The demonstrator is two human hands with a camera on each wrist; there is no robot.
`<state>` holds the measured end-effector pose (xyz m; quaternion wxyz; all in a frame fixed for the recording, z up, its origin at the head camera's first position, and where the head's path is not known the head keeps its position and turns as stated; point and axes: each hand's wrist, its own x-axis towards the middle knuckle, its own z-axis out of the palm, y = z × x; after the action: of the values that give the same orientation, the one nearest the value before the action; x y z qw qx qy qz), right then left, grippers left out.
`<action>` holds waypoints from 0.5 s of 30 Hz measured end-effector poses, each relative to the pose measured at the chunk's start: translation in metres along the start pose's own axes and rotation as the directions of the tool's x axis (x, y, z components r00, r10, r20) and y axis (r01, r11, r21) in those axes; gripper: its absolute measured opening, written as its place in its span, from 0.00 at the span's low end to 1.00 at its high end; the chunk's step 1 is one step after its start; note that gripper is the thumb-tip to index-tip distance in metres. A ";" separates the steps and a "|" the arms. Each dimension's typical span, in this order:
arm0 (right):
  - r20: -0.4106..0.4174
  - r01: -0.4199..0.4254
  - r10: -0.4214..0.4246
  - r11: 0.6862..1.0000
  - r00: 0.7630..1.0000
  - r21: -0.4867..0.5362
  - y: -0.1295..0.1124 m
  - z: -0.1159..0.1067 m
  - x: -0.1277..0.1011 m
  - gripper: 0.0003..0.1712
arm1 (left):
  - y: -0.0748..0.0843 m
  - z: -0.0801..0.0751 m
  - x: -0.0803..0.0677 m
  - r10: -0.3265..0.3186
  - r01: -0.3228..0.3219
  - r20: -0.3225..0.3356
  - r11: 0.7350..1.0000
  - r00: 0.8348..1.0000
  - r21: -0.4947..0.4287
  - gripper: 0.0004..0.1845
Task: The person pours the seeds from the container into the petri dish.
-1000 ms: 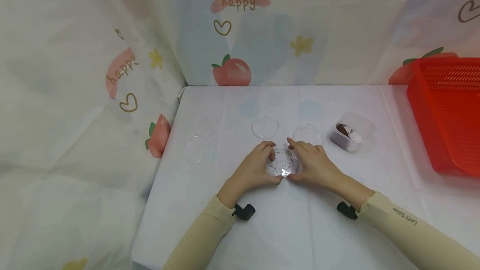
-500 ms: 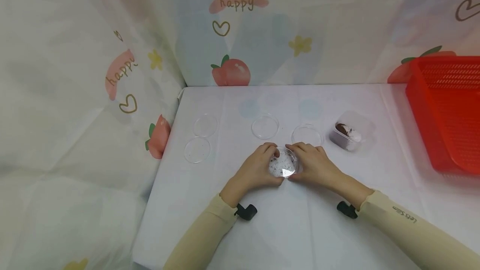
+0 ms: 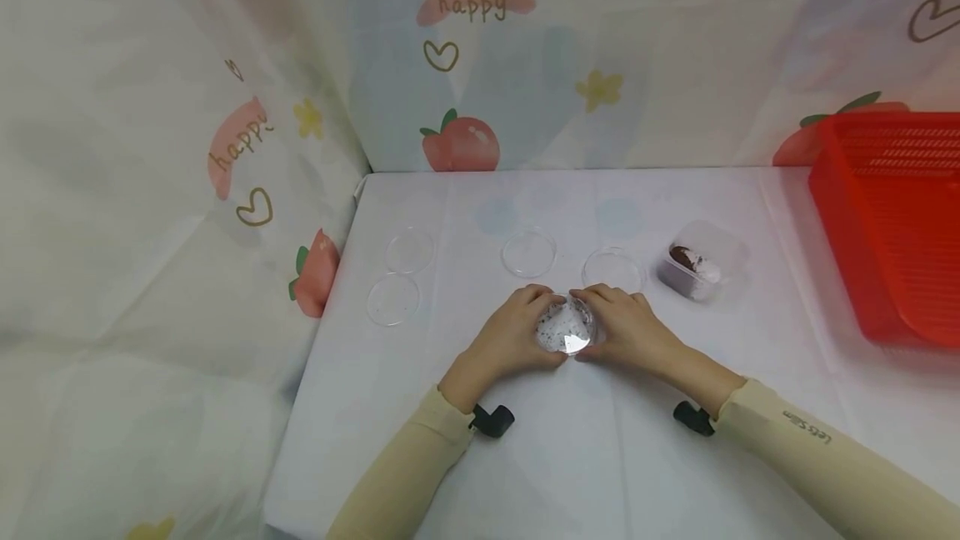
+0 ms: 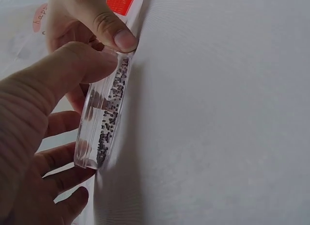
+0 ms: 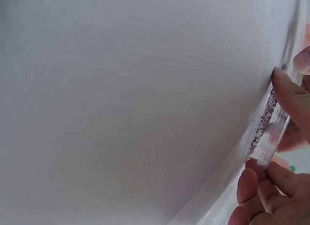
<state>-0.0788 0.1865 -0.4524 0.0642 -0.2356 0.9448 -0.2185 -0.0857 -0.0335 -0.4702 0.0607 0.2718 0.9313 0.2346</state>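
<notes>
White tablecloth (fruit-print curtain behind).

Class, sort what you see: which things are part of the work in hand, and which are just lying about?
In hand:
- round clear plastic dish of dark seeds
- left hand
- right hand

Lying about:
- four empty clear round dishes, e.g.
- clear plastic tub of brown material
- red plastic mesh basket

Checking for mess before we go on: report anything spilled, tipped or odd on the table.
Nothing stands out. The seeds stay inside the dish gripped by the left hand and right hand. The four empty dishes lie flat, and the small tub sits upright.
</notes>
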 end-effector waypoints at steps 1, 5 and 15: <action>0.002 -0.001 0.001 1.000 1.000 0.000 0.000 0.000 0.000 0.53 | 0.000 0.000 -0.001 0.004 -0.004 -0.005 1.000 1.000 0.007 0.42; 0.006 -0.002 0.002 1.000 1.000 -0.009 0.000 0.000 0.001 0.53 | 0.000 0.000 -0.003 0.029 -0.027 -0.038 0.999 0.999 0.047 0.41; -0.006 -0.005 0.005 1.000 1.000 -0.003 -0.001 0.000 -0.002 0.55 | -0.001 -0.004 -0.022 -0.010 0.010 -0.004 0.977 1.000 0.213 0.40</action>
<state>-0.0764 0.1872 -0.4517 0.0617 -0.2325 0.9460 -0.2175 -0.0685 -0.0476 -0.4680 0.0310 0.2718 0.9525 0.1337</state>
